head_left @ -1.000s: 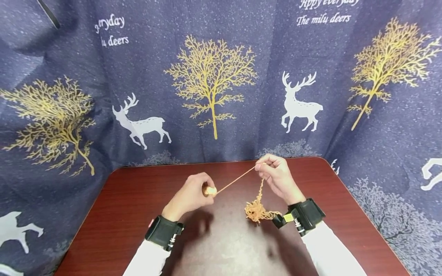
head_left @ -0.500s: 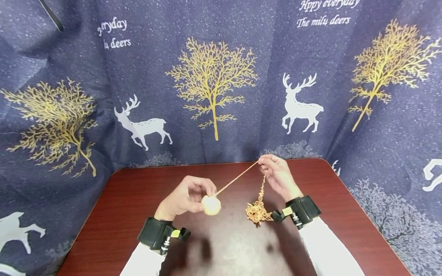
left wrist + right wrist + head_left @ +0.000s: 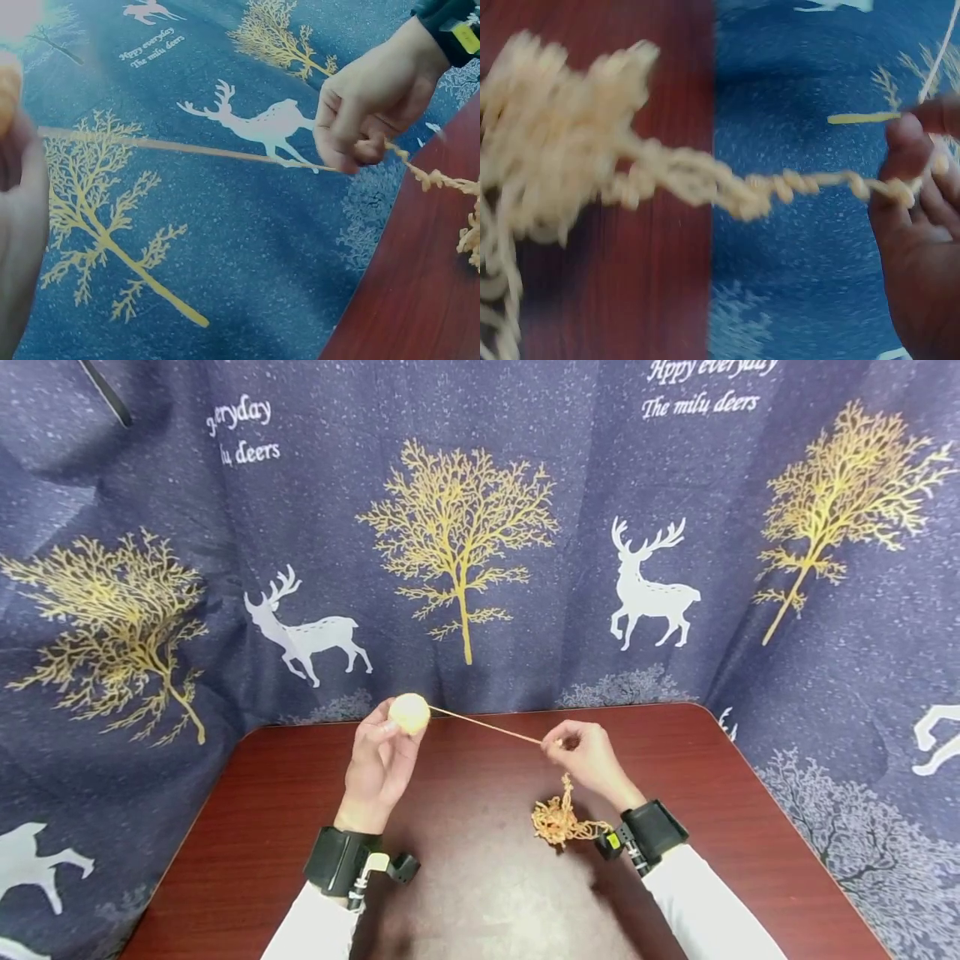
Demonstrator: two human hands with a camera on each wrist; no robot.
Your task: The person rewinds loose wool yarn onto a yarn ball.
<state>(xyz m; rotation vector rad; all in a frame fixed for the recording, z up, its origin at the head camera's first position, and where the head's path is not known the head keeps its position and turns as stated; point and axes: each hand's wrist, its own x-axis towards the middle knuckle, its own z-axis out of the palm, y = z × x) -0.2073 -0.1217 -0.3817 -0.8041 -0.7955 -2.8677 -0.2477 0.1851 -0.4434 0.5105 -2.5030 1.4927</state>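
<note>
My left hand [image 3: 375,768] holds up a small pale ball of yarn [image 3: 409,713], gripped between thumb and fingers near the table's far edge. From the ball a single yarn strand [image 3: 483,724] runs taut to my right hand [image 3: 588,758], which pinches it between thumb and fingertips. Below that hand is a loose orange-tan yarn tangle [image 3: 557,821]. In the right wrist view a kinked, knotted length [image 3: 787,184] leads from the tangle up into the fingers. Only an edge of the ball [image 3: 7,94] shows in the left wrist view, beside the left hand.
The reddish-brown tabletop [image 3: 277,827] has rounded far corners. Behind it hangs a dark blue curtain [image 3: 525,568] printed with deer and golden trees. Each wrist wears a black camera strap, the left strap [image 3: 343,860] and the right strap [image 3: 656,828].
My left hand has turned and risen toward the far edge with the ball. The right hand has dipped and shifted slightly left, so the strand now slopes down to the right.
</note>
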